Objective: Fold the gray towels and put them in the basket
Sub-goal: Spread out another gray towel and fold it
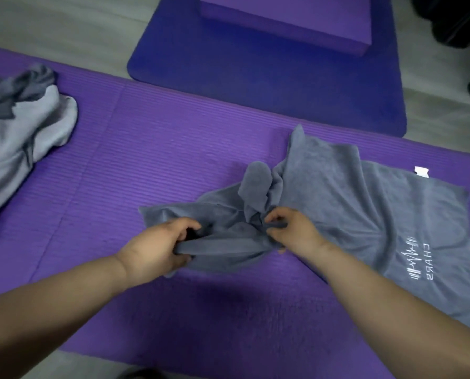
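On the purple mat [146, 165], a gray towel [337, 203], half crumpled.
The grip of the left hand [157, 247] is clenched round a bunched edge; the right hand [291, 231] pinches a fold at the crumpled middle. The towel's right part lies flat, lettering up. A heap of gray towels [18, 132] lies well apart at far left.

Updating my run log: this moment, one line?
left hand: grips gray towel | right hand: pinches it | towel: bunched on mat
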